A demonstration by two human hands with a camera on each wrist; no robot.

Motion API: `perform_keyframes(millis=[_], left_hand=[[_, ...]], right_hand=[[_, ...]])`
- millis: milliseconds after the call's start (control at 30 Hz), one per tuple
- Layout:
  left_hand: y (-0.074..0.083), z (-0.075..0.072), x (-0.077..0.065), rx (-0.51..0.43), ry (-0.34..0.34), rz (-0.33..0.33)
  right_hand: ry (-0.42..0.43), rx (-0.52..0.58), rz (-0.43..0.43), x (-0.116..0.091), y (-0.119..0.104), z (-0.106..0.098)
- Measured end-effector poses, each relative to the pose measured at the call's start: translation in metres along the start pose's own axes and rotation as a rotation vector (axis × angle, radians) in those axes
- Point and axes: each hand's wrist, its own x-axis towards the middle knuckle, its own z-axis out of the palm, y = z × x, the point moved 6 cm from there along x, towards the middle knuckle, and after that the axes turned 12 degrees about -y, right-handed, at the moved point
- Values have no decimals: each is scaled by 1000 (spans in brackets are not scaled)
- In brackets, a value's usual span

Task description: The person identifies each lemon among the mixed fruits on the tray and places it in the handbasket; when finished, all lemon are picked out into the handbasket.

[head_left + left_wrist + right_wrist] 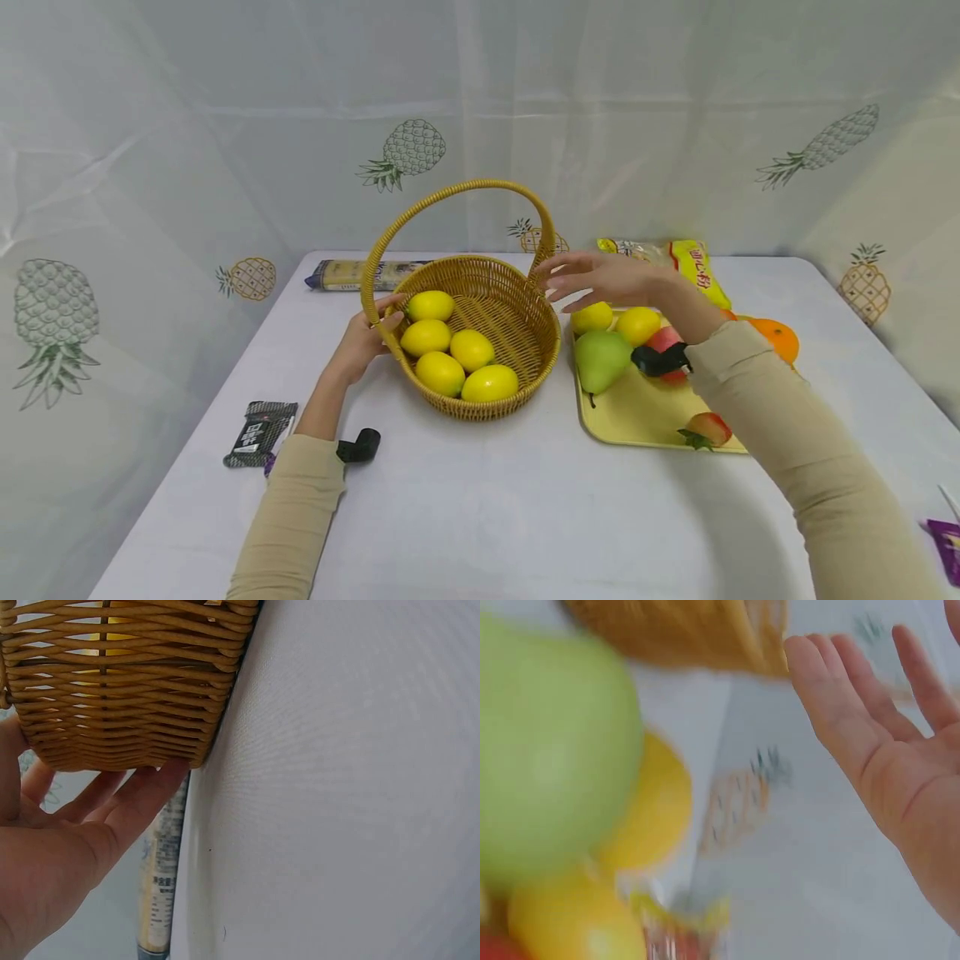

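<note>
In the head view a round wicker basket (pixel 517 333) with a tall arched handle stands mid-table, several yellow lemons (pixel 489 384) gathered in its left and front part. My left hand (pixel 362 340) holds the basket at its left rim by the handle's foot. Its fingers lie along the woven outer wall (pixel 127 697) in the left wrist view. At the basket's right side, my right hand (pixel 603 279) hovers with fingers spread, holding nothing. In the right wrist view its palm (pixel 922 772) shows bare, fingertips close to the basket's side.
Right of the basket, a yellow tray (pixel 630 425) bears a green pear (pixel 602 361), lemons, a strawberry (pixel 707 429) and an orange (pixel 776 337). Packaged food (pixel 697 267) lies behind it. A long packet (pixel 345 275) is at the back left, a dark snack packet (pixel 258 433) at the left.
</note>
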Motion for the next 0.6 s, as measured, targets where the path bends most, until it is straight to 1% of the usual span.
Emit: perform_keyframes(millis=[100,233,367,467,600], left_hand=[[0,1,0,1,0,6],[0,2,0,11,-4,6],[-2,1,1,12,-4,6],[-6,-1,3,7,-3,11],[-16,-7,7,22,5,13]], right_hand=[[70,-31,33,-32,9,-25],[167,-105,102,-74,29,-56],[252,-156,146,-114,53,-78],[258,-226,196,-137,71,-86],[188,-324,275,-153,92,-87]])
